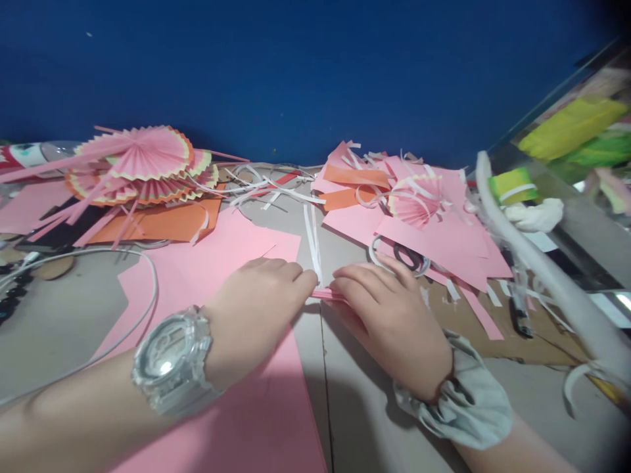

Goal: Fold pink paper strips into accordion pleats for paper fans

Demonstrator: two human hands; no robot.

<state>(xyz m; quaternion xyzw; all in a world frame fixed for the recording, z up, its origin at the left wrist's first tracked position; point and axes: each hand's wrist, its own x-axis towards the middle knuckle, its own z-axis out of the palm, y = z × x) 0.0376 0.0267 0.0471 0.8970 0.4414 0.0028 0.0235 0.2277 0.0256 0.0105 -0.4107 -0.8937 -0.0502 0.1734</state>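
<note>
Between my two hands is a narrow folded strip of pink paper (326,294), mostly hidden by my fingers. My left hand (263,295), with a clear watch (172,358) on its wrist, has its fingers closed on the strip's left part. On the right part, my right hand (382,302) is closed too, its fingers bent over the paper; a pale green scrunchie (461,394) circles that wrist. Large pink paper sheets (236,420) lie beneath my left hand and forearm. Just beyond my fingertips, thin white paper strips (311,243) rest on the table.
Pleated pink paper fans (148,164) are piled at the back left above orange paper (162,223). More pink sheets and scraps (438,243) heap up at the back right on cardboard (453,315). A white cable (156,282) loops at left. A white curved bar (537,263) runs along the right.
</note>
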